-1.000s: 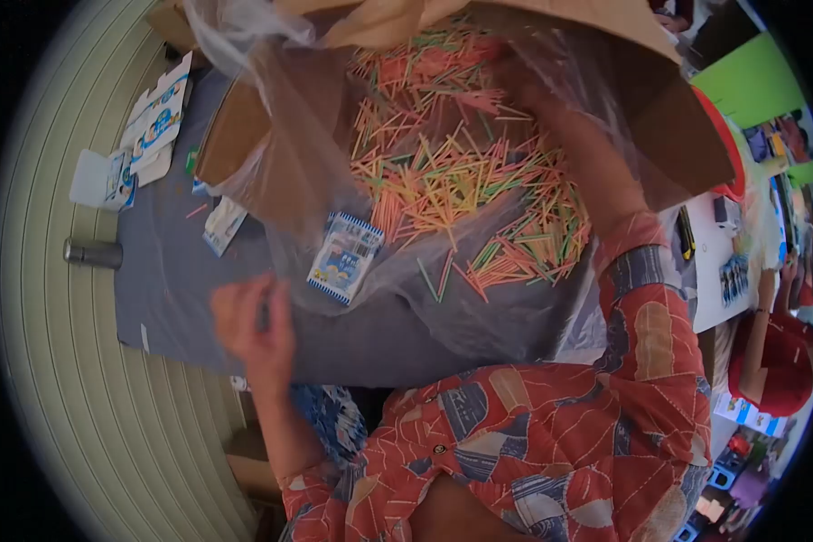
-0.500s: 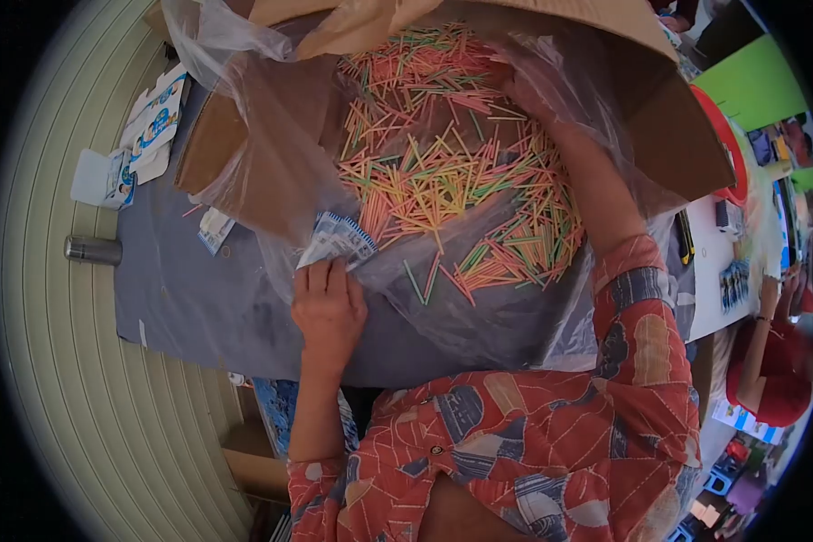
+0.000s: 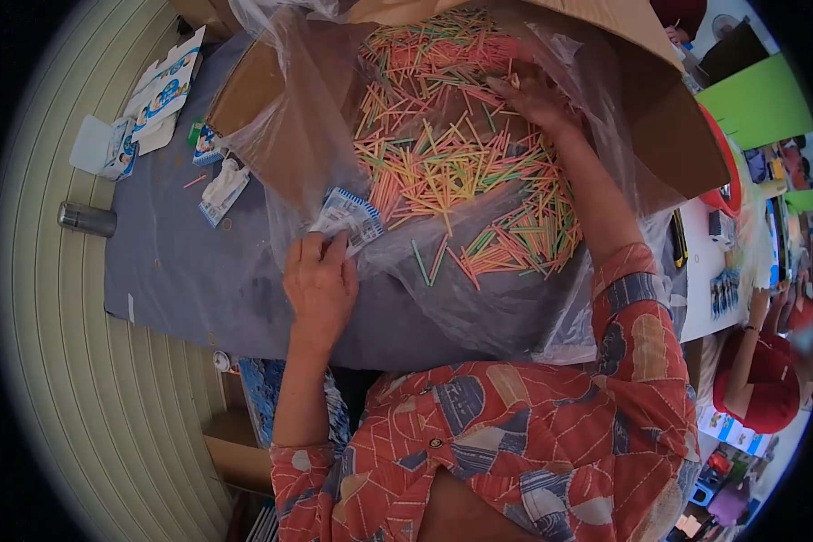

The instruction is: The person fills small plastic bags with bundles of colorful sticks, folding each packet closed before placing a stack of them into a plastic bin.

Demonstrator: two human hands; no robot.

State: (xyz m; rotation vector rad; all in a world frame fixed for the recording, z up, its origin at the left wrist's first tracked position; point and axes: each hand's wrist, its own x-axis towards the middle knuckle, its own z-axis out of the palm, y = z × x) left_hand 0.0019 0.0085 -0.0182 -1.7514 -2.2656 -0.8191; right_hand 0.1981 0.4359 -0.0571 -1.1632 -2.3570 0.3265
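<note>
My left hand (image 3: 320, 282) is closed on the lower end of a small blue-and-white printed packet (image 3: 356, 217), at the left edge of the clear plastic liner (image 3: 406, 287). Thin pink, yellow, green and orange sticks (image 3: 452, 176) lie loose in a wide heap on that liner. It spills from a cardboard box (image 3: 664, 117) whose opening faces me. Inside the box, my right hand (image 3: 544, 101) reaches over the sticks near the right wall, fingers stretched out and spread. Its fingertips touch the sticks at the back.
On the left of the dark table (image 3: 190, 280) lie another small packet (image 3: 224, 191), flat printed cartons (image 3: 164, 90) and a metal cylinder (image 3: 87, 219). To the right are a box cutter (image 3: 678, 237) and a red basin (image 3: 721, 199). A person in red (image 3: 757, 379) is at far right.
My right hand has come out slightly from under the plastic, and its fingers now show. My left hand keeps the packet. The view has shifted a little.
</note>
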